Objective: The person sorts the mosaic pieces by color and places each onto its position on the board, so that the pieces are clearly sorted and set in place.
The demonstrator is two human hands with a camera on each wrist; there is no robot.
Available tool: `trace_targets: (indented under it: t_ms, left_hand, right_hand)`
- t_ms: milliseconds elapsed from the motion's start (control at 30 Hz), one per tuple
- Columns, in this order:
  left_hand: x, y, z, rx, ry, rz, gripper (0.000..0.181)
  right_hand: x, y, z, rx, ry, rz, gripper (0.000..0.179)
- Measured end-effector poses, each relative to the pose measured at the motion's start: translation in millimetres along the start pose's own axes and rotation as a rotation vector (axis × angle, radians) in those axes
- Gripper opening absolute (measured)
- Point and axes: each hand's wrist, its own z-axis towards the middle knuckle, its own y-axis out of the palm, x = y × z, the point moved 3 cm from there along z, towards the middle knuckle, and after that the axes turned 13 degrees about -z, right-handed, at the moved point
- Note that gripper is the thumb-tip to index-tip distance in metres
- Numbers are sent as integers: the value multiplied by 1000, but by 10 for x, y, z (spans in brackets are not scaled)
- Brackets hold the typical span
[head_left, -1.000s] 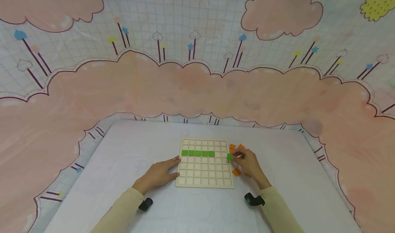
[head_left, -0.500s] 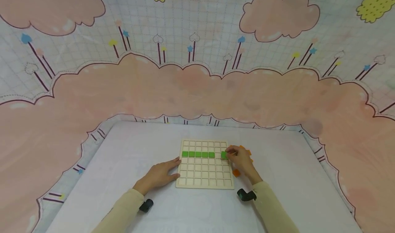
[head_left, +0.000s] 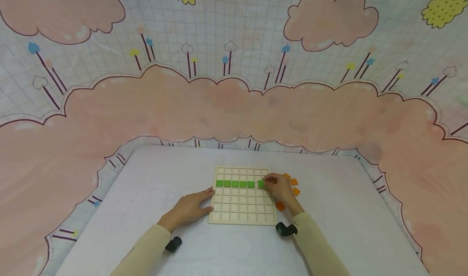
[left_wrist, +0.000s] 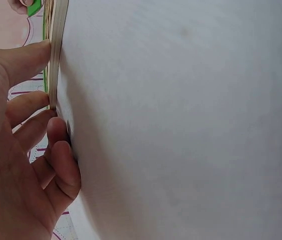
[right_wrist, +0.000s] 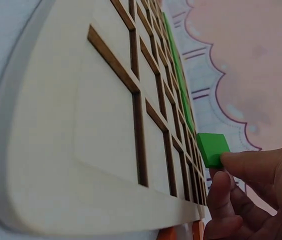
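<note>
A pale wooden grid board (head_left: 243, 207) lies on the white table, with several green square tiles (head_left: 235, 184) side by side in one of its upper rows. My right hand (head_left: 280, 188) pinches another green tile (right_wrist: 212, 150) between thumb and fingertips. That tile is over the right part of the same row, with a gap between it and the placed ones. At the board's left edge (left_wrist: 57, 50), my left hand (head_left: 188, 207) touches the side with thumb and fingertips, its fingers relaxed. The lower fingers of the left hand (left_wrist: 21, 135) are loosely bent near the tabletop.
Several orange tiles (head_left: 294, 182) lie loose right of the board, partly hidden behind the right hand. One orange tile (head_left: 280, 206) is close to the board's right edge, under the forearm. A cloud-patterned cloth (head_left: 234, 105) hangs behind the table (head_left: 175, 166).
My right hand has carried the green tile leftward, from beside the board's right edge to over the row. My left hand stays at the board's left edge.
</note>
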Motion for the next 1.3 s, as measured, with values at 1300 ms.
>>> trace_targets:
  t_ms: [1300]
  left_hand:
    - [-30,6,16,1,22,11,61]
  right_hand:
    - [-83,84,17,-65,-24,-43,21]
